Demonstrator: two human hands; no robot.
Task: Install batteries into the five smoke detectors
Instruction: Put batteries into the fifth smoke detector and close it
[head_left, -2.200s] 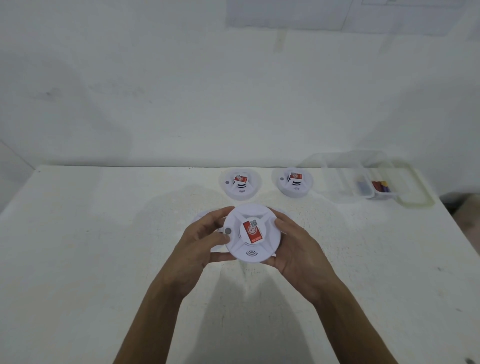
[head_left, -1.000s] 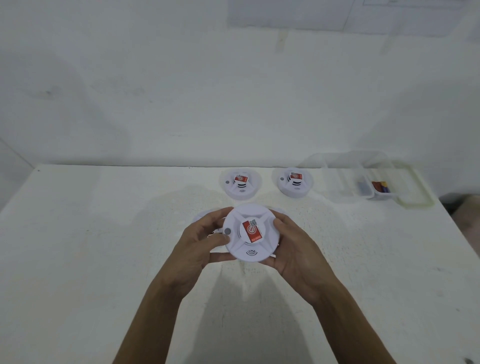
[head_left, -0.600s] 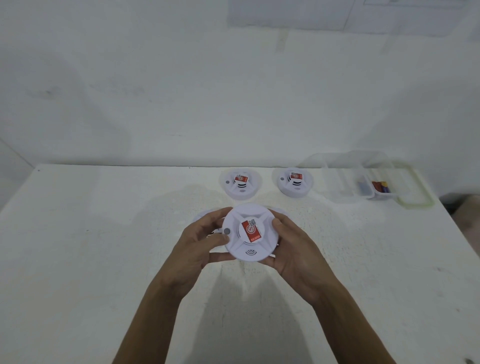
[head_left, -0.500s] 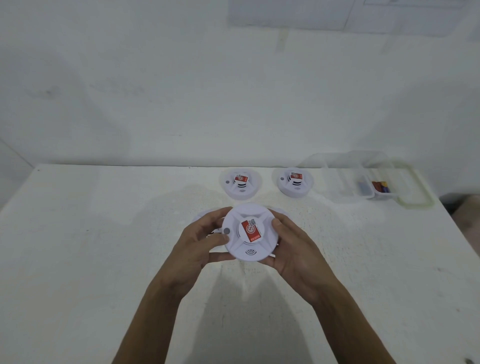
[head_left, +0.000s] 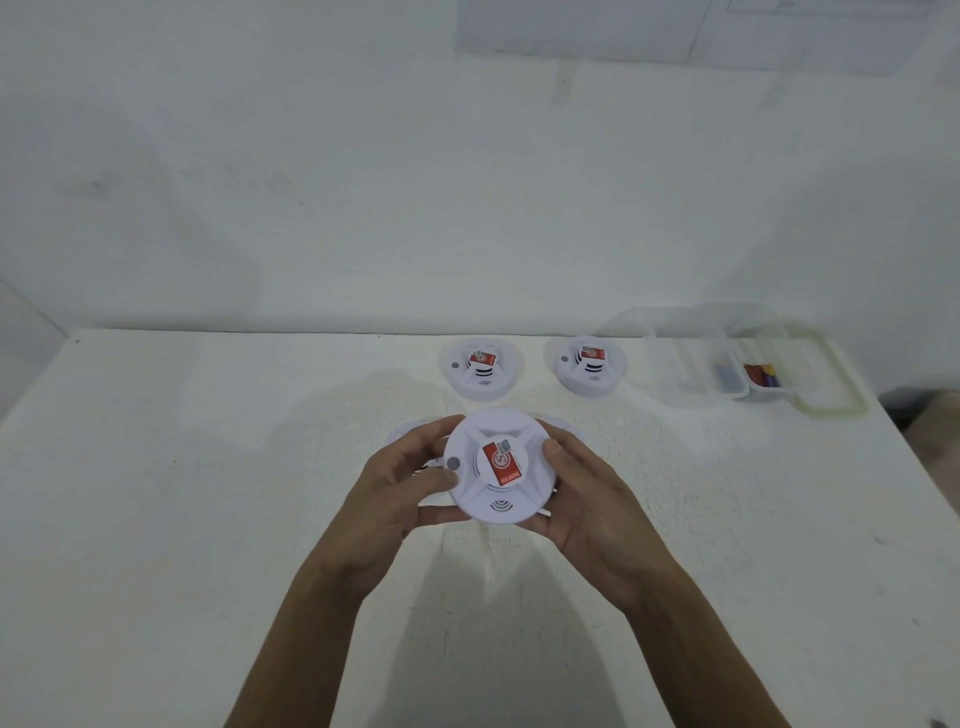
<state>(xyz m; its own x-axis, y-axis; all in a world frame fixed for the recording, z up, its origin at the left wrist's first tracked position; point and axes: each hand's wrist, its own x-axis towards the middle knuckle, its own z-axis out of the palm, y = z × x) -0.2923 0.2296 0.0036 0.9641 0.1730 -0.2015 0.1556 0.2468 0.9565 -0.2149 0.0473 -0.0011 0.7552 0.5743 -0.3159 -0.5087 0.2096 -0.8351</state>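
You held one smoke detector up between both hands, above the worktop.

Your left hand gripped its left rim, with the thumb lying across the face just beside the small grey button and the fingers curled underneath. Your right hand cupped the right rim, thumb on top. The face was turned towards you, with the red label in its middle. White edges of two more detectors peeked out below, one past your left fingers and one past your right thumb. Beyond your fingertips, the left far detector and the right far detector lay flat on the worktop, side by side and apart. Well off to the right of your right hand stood a clear container holding batteries, with a green-rimmed lid just beside it.
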